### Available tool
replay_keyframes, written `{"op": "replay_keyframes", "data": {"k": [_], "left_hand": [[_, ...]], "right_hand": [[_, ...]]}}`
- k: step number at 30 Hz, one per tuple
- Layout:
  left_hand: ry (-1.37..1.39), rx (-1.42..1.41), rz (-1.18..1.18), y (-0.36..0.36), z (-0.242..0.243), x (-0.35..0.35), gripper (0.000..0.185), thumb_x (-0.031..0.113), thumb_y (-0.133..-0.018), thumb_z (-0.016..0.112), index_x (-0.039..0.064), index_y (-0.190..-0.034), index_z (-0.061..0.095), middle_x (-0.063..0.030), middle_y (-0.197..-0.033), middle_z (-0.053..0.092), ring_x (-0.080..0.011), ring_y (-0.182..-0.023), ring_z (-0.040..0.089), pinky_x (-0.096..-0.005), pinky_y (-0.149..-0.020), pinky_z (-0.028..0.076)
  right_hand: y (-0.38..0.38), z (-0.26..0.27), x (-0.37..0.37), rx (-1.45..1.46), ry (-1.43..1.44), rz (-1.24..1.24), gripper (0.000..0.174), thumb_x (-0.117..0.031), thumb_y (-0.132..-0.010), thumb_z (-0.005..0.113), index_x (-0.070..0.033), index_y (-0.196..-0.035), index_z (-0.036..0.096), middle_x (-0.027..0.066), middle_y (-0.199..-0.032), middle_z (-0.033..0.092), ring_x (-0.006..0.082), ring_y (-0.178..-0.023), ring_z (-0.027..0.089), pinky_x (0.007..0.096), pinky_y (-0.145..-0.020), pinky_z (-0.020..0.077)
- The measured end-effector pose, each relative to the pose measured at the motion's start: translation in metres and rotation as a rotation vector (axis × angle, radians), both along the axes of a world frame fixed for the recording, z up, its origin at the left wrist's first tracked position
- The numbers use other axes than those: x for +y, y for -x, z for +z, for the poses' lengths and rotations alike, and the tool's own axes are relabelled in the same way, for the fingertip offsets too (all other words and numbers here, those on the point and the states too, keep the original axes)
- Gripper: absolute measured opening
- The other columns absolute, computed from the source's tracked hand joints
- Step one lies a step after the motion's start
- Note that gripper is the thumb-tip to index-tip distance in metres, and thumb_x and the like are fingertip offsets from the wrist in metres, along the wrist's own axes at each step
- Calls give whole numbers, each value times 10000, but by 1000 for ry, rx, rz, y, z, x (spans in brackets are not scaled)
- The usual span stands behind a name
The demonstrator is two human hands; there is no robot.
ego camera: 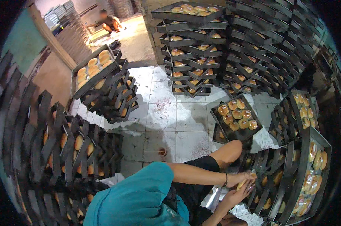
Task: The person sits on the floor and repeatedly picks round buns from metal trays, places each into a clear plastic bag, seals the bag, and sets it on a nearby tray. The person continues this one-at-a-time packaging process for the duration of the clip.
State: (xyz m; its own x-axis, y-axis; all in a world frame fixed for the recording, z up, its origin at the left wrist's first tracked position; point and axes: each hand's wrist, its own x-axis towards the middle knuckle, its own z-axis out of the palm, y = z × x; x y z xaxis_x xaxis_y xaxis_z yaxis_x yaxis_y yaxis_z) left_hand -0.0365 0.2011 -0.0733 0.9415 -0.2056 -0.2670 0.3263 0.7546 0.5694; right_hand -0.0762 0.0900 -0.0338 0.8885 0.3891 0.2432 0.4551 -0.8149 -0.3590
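My left hand (237,179), with a dark band at the wrist, and my right hand (243,191) come together around one golden bun (241,185). Fingers cover much of the bun, and a glint of what looks like clear plastic shows near the fingertips. Just beyond my hands rises a stack of dark metal trays (272,180) with buns between them. On its top, a tray (326,169) carries several buns in clear wrappers (309,180). Clear plastic film (213,197) shows by my lap, under my forearms.
A low tray of wrapped buns (237,114) sits ahead of my knee. Tall tray stacks (191,58) line the back wall, with more stacks at left (74,144). A tray of unwrapped buns (94,67) tops another stack. Another person (111,23) squats beyond the doorway.
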Motion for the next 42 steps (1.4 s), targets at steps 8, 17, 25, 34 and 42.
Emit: {"op": "replay_keyframes", "data": {"k": [8,17,25,34,42], "left_hand": [[141,-48,15,9,-5,-7,308,393,-930,682,173,-1120,582,36,-1021,636,-99,-875,610,-255,-798,492],[34,51,18,35,14,-18,266,392,-917,700,187,-1045,588,40,-890,620,-117,-802,603,-293,-739,494],[384,104,50,15,-10,-8,447,495,-993,563,113,-1219,615,-29,-1045,702,-145,-914,673,-320,-771,572],[366,200,-25,-2,-24,-7,753,729,-860,561,169,-1364,556,-77,-1231,636,-276,-1142,585,-599,-979,435],[489,113,-216,-8,-18,-26,651,677,-934,513,221,-1400,518,-46,-1344,606,-248,-1296,516,-666,-1064,325]], "right_hand": [[18,3,5,-154,-99,153,677,71,-796,503,35,-1466,414,291,-1477,437,464,-1347,423,537,-1162,289],[27,5,-5,180,-240,68,616,51,-844,506,53,-1452,407,313,-1477,405,466,-1402,355,535,-1172,271],[39,25,-18,-35,-122,136,412,-90,-888,683,-13,-1286,609,195,-1221,609,371,-1117,575,493,-1037,409],[39,28,-17,261,-370,103,206,-91,-844,733,34,-1004,696,177,-985,694,352,-893,667,435,-806,514],[48,73,-43,687,-338,227,154,-134,-885,705,9,-939,682,155,-899,699,312,-820,666,371,-744,518]]}}
